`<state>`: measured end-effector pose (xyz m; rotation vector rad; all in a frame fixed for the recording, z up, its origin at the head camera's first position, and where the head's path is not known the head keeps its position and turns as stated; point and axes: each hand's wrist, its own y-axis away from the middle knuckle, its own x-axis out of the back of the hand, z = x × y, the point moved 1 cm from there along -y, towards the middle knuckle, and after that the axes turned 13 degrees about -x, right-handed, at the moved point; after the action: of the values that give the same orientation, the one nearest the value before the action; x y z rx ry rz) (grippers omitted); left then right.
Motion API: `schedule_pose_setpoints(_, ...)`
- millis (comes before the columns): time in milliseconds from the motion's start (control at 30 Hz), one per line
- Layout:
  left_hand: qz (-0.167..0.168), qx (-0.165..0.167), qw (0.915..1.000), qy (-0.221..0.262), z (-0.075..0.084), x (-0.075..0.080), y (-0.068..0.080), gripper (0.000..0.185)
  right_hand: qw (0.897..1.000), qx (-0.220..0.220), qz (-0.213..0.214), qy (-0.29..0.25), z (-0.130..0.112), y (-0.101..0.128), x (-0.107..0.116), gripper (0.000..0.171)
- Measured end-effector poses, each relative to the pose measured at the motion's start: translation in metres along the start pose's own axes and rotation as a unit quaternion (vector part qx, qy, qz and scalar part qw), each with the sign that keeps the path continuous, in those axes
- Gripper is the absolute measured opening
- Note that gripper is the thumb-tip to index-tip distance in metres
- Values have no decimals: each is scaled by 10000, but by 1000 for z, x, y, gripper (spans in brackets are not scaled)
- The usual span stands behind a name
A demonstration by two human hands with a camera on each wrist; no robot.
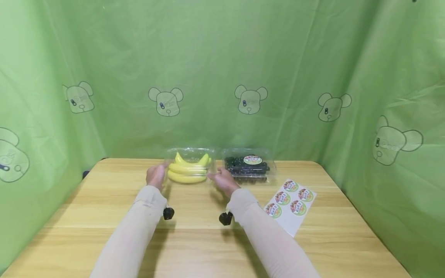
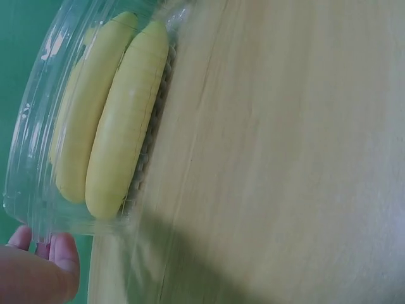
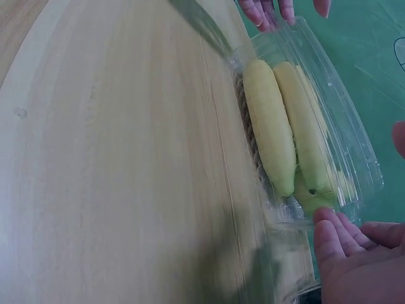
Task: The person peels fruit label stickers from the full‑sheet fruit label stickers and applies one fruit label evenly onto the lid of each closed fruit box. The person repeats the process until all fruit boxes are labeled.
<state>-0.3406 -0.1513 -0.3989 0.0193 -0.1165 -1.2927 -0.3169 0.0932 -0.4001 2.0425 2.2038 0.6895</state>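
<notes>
A clear plastic clamshell box (image 1: 189, 151) stands near the table's back edge, with yellow bananas (image 1: 187, 178) inside. My left hand (image 1: 156, 176) holds its left end; fingertips (image 2: 63, 253) show at the rim in the left wrist view. At the opposite end my right hand (image 1: 224, 181) grips the box, and its fingertips (image 3: 326, 234) meet the wall close to the banana tips. To the right sits a second clear box (image 1: 271, 160) of dark fruit, bearing a round label (image 1: 252, 160), right beside my right hand.
A white sheet of round stickers (image 1: 290, 224) lies on the wooden table (image 1: 194, 247), right of my right forearm. Green curtains (image 1: 208, 58) with bear-head drawings close off the back and both sides.
</notes>
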Motion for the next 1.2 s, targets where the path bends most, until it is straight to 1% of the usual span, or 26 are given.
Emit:
schedule_pose_setpoints(133,100,-89,9998,-171,0,-2,1,45,9997,170,-184,12,2,0,0,58)
schedule_pose_setpoints(233,115,-124,9997,-187,-1,-3,1,42,9991,230,-335,-112,4,-3,1,51)
schedule_pose_setpoints(333,103,-191,9995,-215,-3,-2,2,43,9988,192,-409,-206,6,-5,1,53)
schedule_pose_setpoints(500,230,-348,9990,-176,-7,-3,1,40,9988,118,-433,-180,6,-5,0,62)
schedule_pose_setpoints(600,289,-372,9989,-74,-8,-4,3,38,9990,104,-403,-185,6,-3,0,63)
schedule_pose_setpoints(800,429,-440,9981,-19,-9,-6,7,33,9996,97,-248,-119,8,-3,0,66)
schedule_pose_setpoints(900,524,-452,9976,15,-9,-7,7,32,9995,95,-259,-123,8,-3,1,68)
schedule_pose_setpoints(1000,560,-442,9974,39,-8,-8,7,33,9993,89,-319,-160,8,-4,3,67)
schedule_pose_setpoints(1200,504,-411,9979,-54,-7,-8,6,35,9989,193,-395,-147,5,-3,7,55)
